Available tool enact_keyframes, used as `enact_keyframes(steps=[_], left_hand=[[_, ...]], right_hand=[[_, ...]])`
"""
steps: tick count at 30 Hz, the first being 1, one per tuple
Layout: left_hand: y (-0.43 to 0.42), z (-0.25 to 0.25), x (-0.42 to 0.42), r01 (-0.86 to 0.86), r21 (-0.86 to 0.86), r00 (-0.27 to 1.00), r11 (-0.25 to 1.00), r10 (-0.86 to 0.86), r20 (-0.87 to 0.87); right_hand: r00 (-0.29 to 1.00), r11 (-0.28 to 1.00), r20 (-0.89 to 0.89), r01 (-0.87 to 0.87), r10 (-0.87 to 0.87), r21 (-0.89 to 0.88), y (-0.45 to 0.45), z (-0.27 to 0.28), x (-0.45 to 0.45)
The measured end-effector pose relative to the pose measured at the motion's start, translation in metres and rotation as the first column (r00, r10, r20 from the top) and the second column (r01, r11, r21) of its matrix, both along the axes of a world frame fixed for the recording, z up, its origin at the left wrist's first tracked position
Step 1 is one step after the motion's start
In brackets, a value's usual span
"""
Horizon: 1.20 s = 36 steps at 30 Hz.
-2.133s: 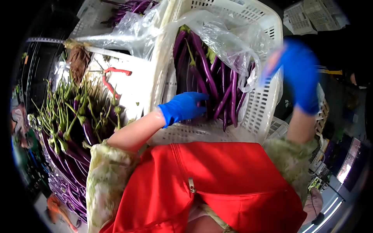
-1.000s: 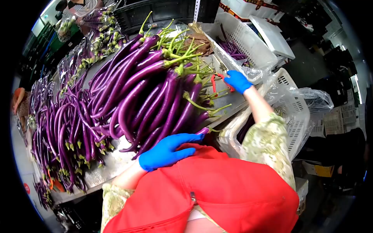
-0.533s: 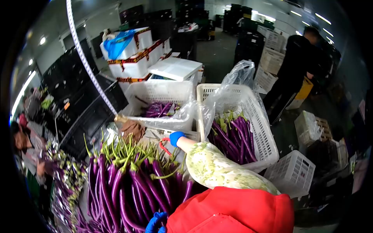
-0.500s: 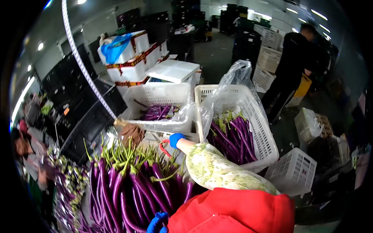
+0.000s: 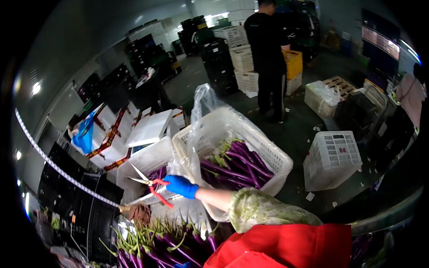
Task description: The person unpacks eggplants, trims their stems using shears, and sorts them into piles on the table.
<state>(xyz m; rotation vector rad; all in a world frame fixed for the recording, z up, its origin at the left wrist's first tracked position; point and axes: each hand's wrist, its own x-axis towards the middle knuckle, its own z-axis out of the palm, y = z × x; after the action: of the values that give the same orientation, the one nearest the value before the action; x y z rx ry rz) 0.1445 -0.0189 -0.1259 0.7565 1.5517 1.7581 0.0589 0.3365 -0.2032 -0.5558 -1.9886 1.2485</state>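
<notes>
My right hand, in a blue glove, grips red-handled scissors with their blades spread and pointing left. It hovers beside a white crate lined with clear plastic, where purple eggplants lie. Below it, a heap of long eggplants with green stems fills the lower edge of the picture. Only a sliver of my left hand, also blue-gloved, shows at the bottom among these eggplants; its fingers are hidden. A second white crate behind the scissors holds a few eggplants.
White foam boxes are stacked at the left, near a hanging rope. An upturned white crate stands on the floor at right. A person in black stands by a yellow crate; another person is at far right.
My view has swung to the right. My right hand has turned, bringing the scissors up to the crates with their blades in plain sight. My left hand has dropped almost out of the picture.
</notes>
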Motion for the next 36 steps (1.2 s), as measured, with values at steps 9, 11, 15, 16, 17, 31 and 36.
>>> enact_keyframes(steps=[9,11,15,16,17,31,36], left_hand=[[0.034,0.01,0.016,-0.013,0.068,0.999,0.998,0.01,0.044],[0.035,0.012,0.019,-0.045,0.088,0.996,0.995,0.038,0.076],[0.035,0.017,0.026,-0.102,0.118,0.986,0.988,0.085,0.141],[0.034,0.017,0.027,-0.114,0.121,0.984,0.986,0.094,0.154],[0.035,0.018,0.029,-0.127,0.128,0.98,0.984,0.104,0.169],[0.056,-0.002,0.019,-0.128,0.107,0.986,0.986,0.115,0.119],[0.054,-0.004,0.003,-0.096,0.101,0.995,0.99,0.095,0.019]], right_hand=[[0.785,0.588,-0.324,-0.613,0.528,-0.528,-0.109,0.03,0.114],[0.759,0.566,-0.321,-0.642,0.566,-0.518,-0.129,0.025,0.124],[0.725,0.543,-0.358,-0.682,0.588,-0.49,-0.153,-0.027,0.116],[0.735,0.584,-0.4,-0.678,0.547,-0.447,-0.161,-0.026,0.12],[0.739,0.622,-0.446,-0.669,0.505,-0.406,-0.17,-0.027,0.123],[0.575,0.109,-0.602,-0.767,0.554,-0.632,-0.167,-0.007,0.135],[0.688,0.305,-0.614,-0.724,0.387,-0.619,-0.134,0.0,0.131]])
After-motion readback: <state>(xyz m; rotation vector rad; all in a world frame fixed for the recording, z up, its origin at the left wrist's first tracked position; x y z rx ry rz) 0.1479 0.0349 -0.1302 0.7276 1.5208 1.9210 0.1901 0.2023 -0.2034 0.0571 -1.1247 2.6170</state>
